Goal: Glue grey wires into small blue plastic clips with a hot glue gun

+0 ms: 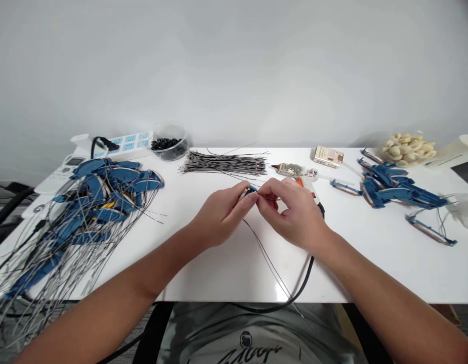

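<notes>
My left hand (224,215) is closed on a small curved blue plastic part (251,190), mostly covered by the fingers and thumb. Against its right end, my right hand (292,210) pinches a thin wire, a bit of which shows beside the fingers. Both hands meet above the middle of the table. Thin dark wires (266,253) hang below them towards the table's front edge. Just behind lies a bundle of cut grey-black wires (226,163). To the right of the bundle is a glue gun (307,177), partly hidden by my right hand.
Wired blue parts (120,184) pile up at left, near a power strip (129,144) and a tub of small black pieces (169,144). More blue parts (389,189) lie at right, with a small box (328,156) and a container of pale shell-like pieces (408,149). A black cable (307,273) crosses the front edge.
</notes>
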The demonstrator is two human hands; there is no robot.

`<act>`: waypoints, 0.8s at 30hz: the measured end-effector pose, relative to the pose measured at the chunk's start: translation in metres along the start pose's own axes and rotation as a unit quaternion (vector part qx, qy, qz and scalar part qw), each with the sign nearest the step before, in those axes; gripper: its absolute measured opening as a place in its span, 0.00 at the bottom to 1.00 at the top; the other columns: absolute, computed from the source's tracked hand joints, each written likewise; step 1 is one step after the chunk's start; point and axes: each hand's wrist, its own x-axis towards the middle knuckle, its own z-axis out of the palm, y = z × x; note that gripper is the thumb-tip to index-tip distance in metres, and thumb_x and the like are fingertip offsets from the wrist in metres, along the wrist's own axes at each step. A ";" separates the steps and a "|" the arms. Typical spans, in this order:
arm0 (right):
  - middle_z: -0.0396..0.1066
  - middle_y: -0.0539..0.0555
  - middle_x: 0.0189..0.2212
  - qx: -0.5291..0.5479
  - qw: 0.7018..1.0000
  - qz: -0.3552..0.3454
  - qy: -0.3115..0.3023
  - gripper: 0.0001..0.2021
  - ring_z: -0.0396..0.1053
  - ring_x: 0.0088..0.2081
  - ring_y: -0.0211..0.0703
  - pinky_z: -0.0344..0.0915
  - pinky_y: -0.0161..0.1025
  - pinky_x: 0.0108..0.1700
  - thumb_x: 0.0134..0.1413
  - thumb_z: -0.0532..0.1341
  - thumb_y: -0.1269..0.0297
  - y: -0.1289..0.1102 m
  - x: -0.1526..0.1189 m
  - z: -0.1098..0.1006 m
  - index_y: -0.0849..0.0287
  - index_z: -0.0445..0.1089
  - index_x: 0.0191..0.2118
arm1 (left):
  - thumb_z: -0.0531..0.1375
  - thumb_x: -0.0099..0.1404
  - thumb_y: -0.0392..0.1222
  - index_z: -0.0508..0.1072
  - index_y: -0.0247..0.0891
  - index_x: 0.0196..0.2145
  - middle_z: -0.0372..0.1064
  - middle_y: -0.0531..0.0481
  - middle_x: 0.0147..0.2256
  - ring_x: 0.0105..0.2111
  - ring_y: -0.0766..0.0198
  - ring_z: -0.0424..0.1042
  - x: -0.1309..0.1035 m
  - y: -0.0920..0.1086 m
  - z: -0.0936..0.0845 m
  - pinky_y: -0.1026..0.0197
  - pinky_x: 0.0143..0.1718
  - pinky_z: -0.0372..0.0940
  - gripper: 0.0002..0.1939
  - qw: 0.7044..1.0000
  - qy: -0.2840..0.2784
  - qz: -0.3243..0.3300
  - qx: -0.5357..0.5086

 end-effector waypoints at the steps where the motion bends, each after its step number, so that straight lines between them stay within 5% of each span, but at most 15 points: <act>1: 0.69 0.45 0.25 0.001 1.000 -0.007 0.004 0.07 0.64 0.30 0.38 0.57 0.38 0.35 0.63 0.62 0.70 0.000 0.000 0.000 0.56 0.68 0.33 | 0.49 0.80 0.55 0.62 0.39 0.33 0.58 0.55 0.26 0.26 0.65 0.57 0.000 0.000 -0.001 0.59 0.30 0.50 0.21 0.999 0.014 0.007 0.028; 9: 0.71 0.45 0.27 0.018 0.992 -0.104 0.065 0.06 0.67 0.31 0.37 0.61 0.42 0.44 0.66 0.62 0.72 0.000 0.002 0.002 0.56 0.71 0.36 | 0.49 0.80 0.50 0.65 0.38 0.34 0.62 0.52 0.28 0.29 0.62 0.60 -0.004 0.002 0.000 0.57 0.32 0.51 0.19 0.985 0.076 0.063 0.144; 15: 0.74 0.47 0.28 0.024 0.989 -0.126 0.078 0.06 0.69 0.32 0.38 0.62 0.45 0.44 0.68 0.62 0.72 -0.001 0.002 0.001 0.55 0.71 0.37 | 0.50 0.79 0.48 0.65 0.38 0.33 0.62 0.52 0.27 0.29 0.62 0.60 -0.005 0.002 -0.004 0.56 0.32 0.51 0.17 0.964 0.109 0.127 0.205; 24: 0.71 0.47 0.27 0.019 0.989 -0.123 0.075 0.07 0.67 0.31 0.38 0.62 0.45 0.43 0.66 0.62 0.73 -0.002 0.002 0.001 0.56 0.69 0.35 | 0.50 0.80 0.48 0.66 0.38 0.35 0.64 0.52 0.28 0.30 0.61 0.60 -0.007 0.006 -0.004 0.56 0.32 0.50 0.16 0.958 0.103 0.131 0.233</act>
